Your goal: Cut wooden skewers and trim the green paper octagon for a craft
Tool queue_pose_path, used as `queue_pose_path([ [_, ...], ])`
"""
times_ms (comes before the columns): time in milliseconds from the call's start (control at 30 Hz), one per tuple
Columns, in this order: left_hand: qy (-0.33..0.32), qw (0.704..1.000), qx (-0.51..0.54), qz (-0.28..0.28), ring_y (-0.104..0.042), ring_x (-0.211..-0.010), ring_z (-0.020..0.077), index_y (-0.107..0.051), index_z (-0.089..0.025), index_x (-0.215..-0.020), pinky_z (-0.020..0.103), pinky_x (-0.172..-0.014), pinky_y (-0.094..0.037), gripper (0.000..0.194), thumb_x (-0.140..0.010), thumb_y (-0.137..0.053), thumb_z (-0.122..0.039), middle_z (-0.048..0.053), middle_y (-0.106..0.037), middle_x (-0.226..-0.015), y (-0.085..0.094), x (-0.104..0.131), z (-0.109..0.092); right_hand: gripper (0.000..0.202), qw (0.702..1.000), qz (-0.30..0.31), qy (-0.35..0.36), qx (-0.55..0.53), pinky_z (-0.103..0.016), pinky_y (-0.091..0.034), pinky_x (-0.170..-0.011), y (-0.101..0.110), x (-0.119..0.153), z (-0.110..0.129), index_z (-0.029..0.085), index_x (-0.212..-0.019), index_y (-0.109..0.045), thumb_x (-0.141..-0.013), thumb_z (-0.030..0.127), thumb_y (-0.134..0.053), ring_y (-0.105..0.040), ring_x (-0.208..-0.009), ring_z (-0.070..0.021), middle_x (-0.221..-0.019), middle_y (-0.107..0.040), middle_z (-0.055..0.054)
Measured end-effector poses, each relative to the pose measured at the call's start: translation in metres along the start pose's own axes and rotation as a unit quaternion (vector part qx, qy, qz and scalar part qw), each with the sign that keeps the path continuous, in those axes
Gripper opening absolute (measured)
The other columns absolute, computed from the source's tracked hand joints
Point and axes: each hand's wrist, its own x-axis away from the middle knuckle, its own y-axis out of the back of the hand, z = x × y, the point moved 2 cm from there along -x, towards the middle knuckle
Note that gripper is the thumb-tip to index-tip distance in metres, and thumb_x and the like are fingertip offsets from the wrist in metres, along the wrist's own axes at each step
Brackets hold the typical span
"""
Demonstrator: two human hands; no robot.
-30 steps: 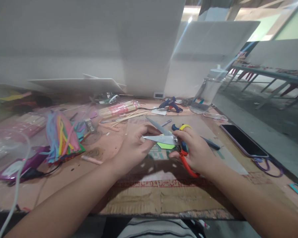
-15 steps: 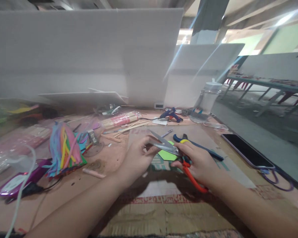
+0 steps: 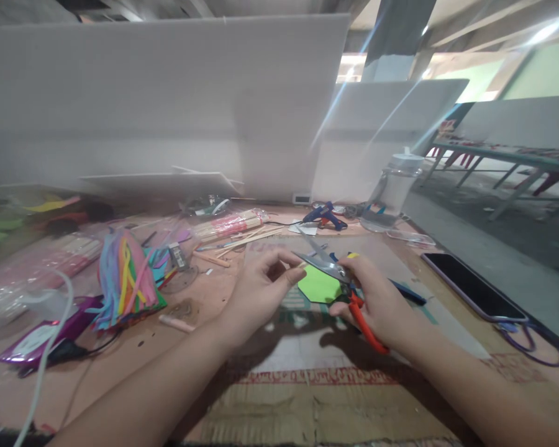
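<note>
My right hand grips a pair of scissors with red-orange handles. Their metal blades are spread and point up and left, toward my other hand. My left hand is closed in a pinch, with thumb and fingertips just left of the blades. A small pale bit shows at its fingertips, too small to name. Beneath the scissors lies a bright green many-sided paper piece. Behind my right hand, a dark blue-handled tool is partly covered.
A phone lies at the right edge, with a water bottle farther back. A hot glue gun and wrapped sticks lie behind my hands. Colourful pipe cleaners and a purple packet are at left.
The scissor blades have drawn away from my left fingers, and more of the green piece shows. My left hand stays pinched. The whole view has shifted slightly.
</note>
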Motion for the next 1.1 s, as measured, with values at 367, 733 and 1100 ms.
queue_pose_path([
  [367, -0.082, 0.994, -0.064, 0.023, -0.07, -0.09, 0.0193, -0.074, -0.019, -0.092, 0.031, -0.084, -0.054, 0.021, -0.097, -0.056, -0.028, 0.006, -0.077, -0.094, 0.004, 0.003, -0.004, 0.055, 0.999, 0.002, 0.035, 0.03, -0.038, -0.049, -0.07, -0.002, 0.005, 0.002, 0.019, -0.122, -0.054, -0.089, 0.064, -0.06, -0.06, -0.087, -0.0265, -0.1, -0.062, -0.011],
  [733, -0.102, 0.991, -0.079, 0.029, -0.072, -0.086, 0.0182, -0.073, -0.02, -0.083, 0.03, -0.08, -0.057, 0.011, -0.087, -0.063, -0.018, 0.005, -0.079, -0.09, 0.003, 0.007, -0.01, 0.052, 0.996, 0.006, 0.065, 0.054, -0.036, -0.05, -0.069, 0.006, 0.0, 0.014, 0.019, -0.12, -0.054, -0.092, 0.062, -0.058, -0.061, -0.086, -0.0251, -0.099, -0.06, -0.011],
  [1100, -0.125, 0.986, -0.102, 0.048, -0.073, -0.089, 0.0187, -0.071, -0.02, -0.084, 0.031, -0.083, -0.058, 0.022, -0.084, -0.054, -0.006, 0.004, -0.079, -0.094, 0.005, 0.007, -0.01, 0.054, 0.996, -0.008, 0.071, 0.056, -0.037, -0.049, -0.071, 0.006, 0.0, 0.015, 0.018, -0.122, -0.053, -0.09, 0.061, -0.061, -0.059, -0.086, -0.0254, -0.098, -0.058, -0.01],
])
